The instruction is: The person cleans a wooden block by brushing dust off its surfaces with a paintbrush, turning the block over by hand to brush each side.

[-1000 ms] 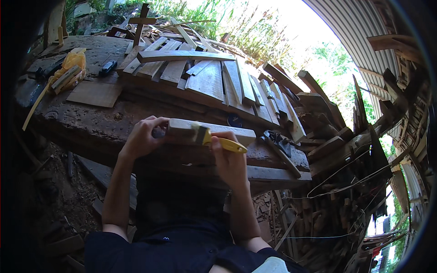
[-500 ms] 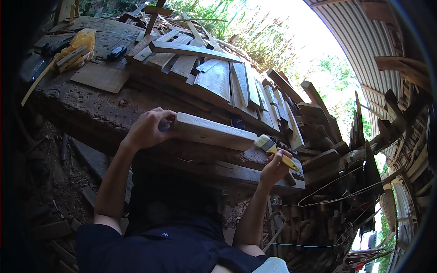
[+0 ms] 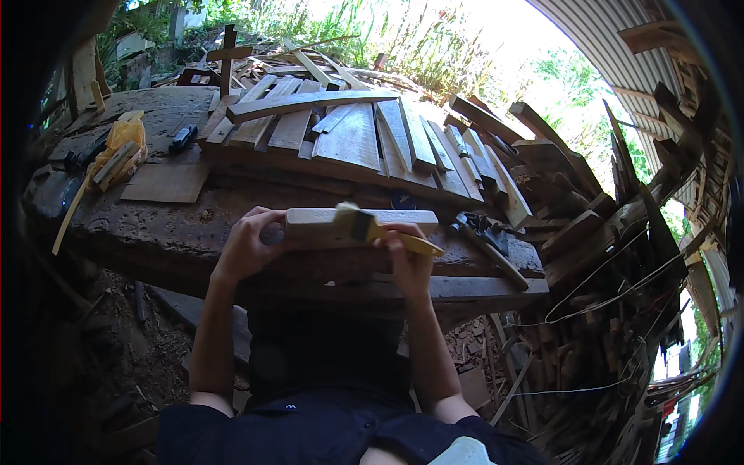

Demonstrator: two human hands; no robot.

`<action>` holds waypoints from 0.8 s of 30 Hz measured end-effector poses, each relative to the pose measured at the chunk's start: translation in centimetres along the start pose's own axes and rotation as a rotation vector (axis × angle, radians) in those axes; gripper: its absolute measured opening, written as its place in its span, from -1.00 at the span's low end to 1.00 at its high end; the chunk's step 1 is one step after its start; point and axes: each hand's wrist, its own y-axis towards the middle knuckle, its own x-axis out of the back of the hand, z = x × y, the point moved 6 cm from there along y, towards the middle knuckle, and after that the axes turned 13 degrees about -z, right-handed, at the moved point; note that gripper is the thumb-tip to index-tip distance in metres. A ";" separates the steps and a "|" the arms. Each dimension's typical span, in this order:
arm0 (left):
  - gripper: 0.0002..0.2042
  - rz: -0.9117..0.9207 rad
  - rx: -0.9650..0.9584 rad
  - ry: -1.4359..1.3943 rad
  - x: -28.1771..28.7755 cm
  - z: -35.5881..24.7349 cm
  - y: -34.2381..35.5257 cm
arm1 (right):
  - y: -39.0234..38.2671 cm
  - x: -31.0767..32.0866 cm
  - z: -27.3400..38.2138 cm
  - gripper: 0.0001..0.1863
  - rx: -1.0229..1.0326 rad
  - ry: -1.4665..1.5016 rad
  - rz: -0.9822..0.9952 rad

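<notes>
A pale wooden block (image 3: 310, 232), long and squared, lies crosswise before me at the near edge of the thick wooden bench (image 3: 163, 229). Its left end is gripped by my left hand (image 3: 252, 242), thumb on the near side and fingers over the far side. My right hand (image 3: 408, 260) is closed round the yellow handle of a paintbrush (image 3: 360, 225). The brush's pale bristles are slightly blurred and overlap the block's near face and top edge; whether they touch it I cannot tell.
Right of the block lie a hammer (image 3: 492, 256) and dark tools. Several planks (image 3: 349, 136) rest across the bench's far side. At left are a yellow plastic bag (image 3: 124, 143), a thin board (image 3: 165, 183) and a dark tool (image 3: 183, 138). Scrap wood (image 3: 573, 364) is heaped at right.
The paintbrush in my right hand has moved left from the block's right end to near its middle. My left hand keeps its grip on the left end. The view has shifted somewhat.
</notes>
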 end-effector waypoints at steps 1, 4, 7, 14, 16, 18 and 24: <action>-0.47 0.005 -0.007 0.011 0.0 0.2 -0.1 | 0.3 2.2 -0.7 -0.86 0.012 -0.031 -0.154; -0.47 -0.008 -0.007 0.042 0.3 0.0 0.1 | 1.6 8.0 -1.0 -0.82 0.097 -0.119 -0.515; -0.47 -0.009 -0.023 0.044 0.5 0.4 -0.1 | 2.3 10.2 -0.6 -0.80 0.124 -0.255 -0.621; -0.47 0.008 -0.037 0.038 0.1 -0.2 -0.1 | -0.8 3.0 -0.2 -0.86 0.093 -0.143 -0.267; -0.47 -0.019 -0.024 0.024 0.1 0.0 -0.1 | -1.3 0.7 0.0 -0.83 0.042 -0.125 -0.143; -0.48 -0.003 -0.028 0.030 -0.1 -0.5 0.1 | -1.4 -2.8 2.2 -0.76 0.118 -0.087 0.217; -0.48 -0.023 -0.046 0.040 0.1 0.0 0.2 | -0.7 0.7 0.6 -0.82 0.033 -0.106 0.109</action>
